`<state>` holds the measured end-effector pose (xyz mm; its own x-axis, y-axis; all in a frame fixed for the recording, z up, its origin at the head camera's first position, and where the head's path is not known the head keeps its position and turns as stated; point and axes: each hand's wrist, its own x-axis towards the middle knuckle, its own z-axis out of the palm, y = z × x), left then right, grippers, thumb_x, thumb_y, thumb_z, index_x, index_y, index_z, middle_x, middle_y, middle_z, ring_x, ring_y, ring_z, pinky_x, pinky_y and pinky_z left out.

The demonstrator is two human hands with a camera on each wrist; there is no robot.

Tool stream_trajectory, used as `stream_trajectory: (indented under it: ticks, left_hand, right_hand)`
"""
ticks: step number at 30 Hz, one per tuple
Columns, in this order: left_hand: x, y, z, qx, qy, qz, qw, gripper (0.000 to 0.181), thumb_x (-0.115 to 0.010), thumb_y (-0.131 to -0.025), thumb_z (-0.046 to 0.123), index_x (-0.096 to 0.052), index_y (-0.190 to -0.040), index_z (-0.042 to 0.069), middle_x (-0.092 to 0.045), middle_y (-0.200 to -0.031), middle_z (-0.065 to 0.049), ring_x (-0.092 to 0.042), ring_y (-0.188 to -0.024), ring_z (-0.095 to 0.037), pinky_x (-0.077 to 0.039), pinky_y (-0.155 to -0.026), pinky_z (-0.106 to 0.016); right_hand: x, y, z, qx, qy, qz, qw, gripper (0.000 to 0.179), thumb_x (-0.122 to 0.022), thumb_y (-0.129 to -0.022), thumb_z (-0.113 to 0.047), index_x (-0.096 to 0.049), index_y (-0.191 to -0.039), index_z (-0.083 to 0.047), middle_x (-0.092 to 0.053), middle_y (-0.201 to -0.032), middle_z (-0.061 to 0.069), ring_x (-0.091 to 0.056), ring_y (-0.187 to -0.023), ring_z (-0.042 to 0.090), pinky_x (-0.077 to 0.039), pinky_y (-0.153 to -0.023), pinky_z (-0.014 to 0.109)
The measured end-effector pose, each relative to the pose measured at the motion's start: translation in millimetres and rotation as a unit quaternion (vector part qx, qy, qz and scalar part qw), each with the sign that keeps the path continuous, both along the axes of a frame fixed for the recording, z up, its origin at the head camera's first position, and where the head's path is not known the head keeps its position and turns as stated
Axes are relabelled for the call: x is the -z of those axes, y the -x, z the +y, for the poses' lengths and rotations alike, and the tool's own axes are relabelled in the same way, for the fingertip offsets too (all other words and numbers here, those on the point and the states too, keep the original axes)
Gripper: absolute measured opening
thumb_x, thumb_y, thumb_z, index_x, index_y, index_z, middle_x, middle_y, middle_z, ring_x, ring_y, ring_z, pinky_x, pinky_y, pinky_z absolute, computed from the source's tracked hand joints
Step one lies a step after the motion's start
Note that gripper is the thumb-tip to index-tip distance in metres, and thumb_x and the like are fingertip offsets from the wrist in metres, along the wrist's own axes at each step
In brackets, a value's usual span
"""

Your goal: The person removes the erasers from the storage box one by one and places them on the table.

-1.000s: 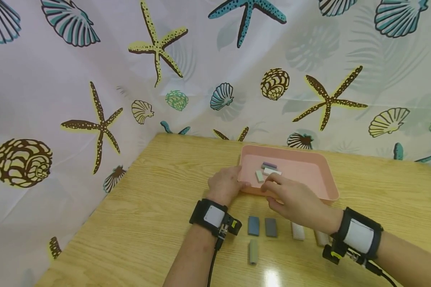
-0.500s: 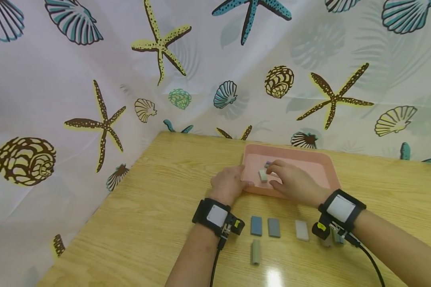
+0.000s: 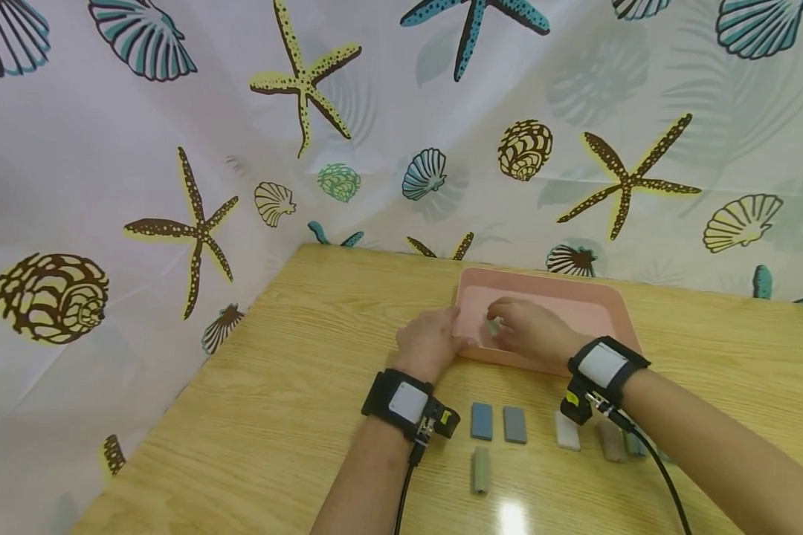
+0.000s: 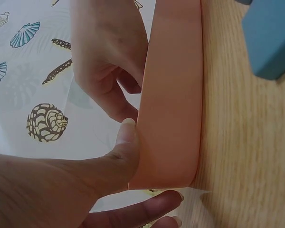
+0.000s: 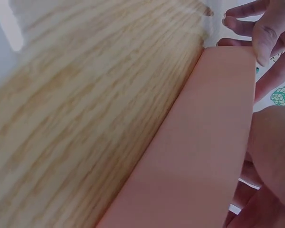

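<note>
A pink rectangular tray stands on the wooden table. My left hand grips its near left corner; in the left wrist view the thumb lies at the rim and other fingers are outside the wall. My right hand reaches over the near rim into the tray, its fingers bent low by the small blocks. One pale green block shows beside the fingertips. That hand covers the other blocks there, and its fingertips are hidden behind the wall in both wrist views, so whether it pinches one is unclear.
In front of the tray lie a blue block, a grey block, a white block, a brownish block and an olive-green block. More blocks lie partly under the right forearm. A patterned cloth hangs behind the table.
My right hand has moved from above the tray's near rim down into the tray, now covering the white and purple blocks. My left hand stays on the corner. The head view has shifted slightly.
</note>
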<state>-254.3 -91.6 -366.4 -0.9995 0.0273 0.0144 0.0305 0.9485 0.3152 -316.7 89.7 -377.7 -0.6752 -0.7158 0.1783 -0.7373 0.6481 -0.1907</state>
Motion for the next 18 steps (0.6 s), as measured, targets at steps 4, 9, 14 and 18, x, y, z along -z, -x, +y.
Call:
stream_trajectory:
  ticks: [4,9,14,18]
  left_hand:
    - [-1.3,-0.1,1.5,0.001,-0.001,0.000,1.0000,0.059,-0.063,-0.081,0.048,-0.048,-0.132,0.024,-0.060,-0.120,-0.001,-0.058,-0.098,-0.020,-0.048,-0.071,-0.045]
    - [-1.3,0.1,2.7,0.001,-0.002,0.005,1.0000,0.060,-0.063,-0.081,0.048,-0.046,-0.133,0.024,-0.059,-0.122,-0.002,-0.057,-0.100,-0.021,-0.048,-0.072,-0.046]
    - [-0.8,1.1,3.4,-0.002,-0.001,0.007,1.0000,0.060,-0.064,-0.080,0.048,-0.047,-0.133,0.025,-0.060,-0.121,-0.001,-0.058,-0.098,-0.021,-0.048,-0.071,-0.045]
    - [-0.5,1.8,3.7,-0.006,-0.001,0.002,1.0000,0.059,-0.064,-0.079,0.049,-0.048,-0.131,0.025,-0.061,-0.118,-0.001,-0.058,-0.095,-0.020,-0.048,-0.069,-0.044]
  right_hand:
    - [0.8,3.4,0,-0.005,-0.001,-0.024,0.9997,0.027,-0.064,-0.079,-0.002,-0.060,-0.106,0.000,-0.062,-0.103,0.015,-0.057,-0.093,0.024,-0.047,-0.080,0.042]
    - [2.8,8.1,2,-0.012,-0.003,-0.027,0.9996,0.026,-0.063,-0.079,0.000,-0.060,-0.105,-0.002,-0.063,-0.100,0.013,-0.056,-0.088,0.022,-0.048,-0.077,0.040]
    - [5.0,11.0,3,-0.024,0.011,-0.017,0.9995,0.023,-0.061,-0.079,0.001,-0.060,-0.102,-0.003,-0.064,-0.096,0.012,-0.057,-0.085,0.021,-0.048,-0.076,0.040]
    - [6.6,12.9,5,-0.015,0.016,-0.010,0.9997,0.022,-0.061,-0.080,-0.001,-0.061,-0.101,-0.004,-0.064,-0.096,0.011,-0.057,-0.084,0.020,-0.048,-0.074,0.040]
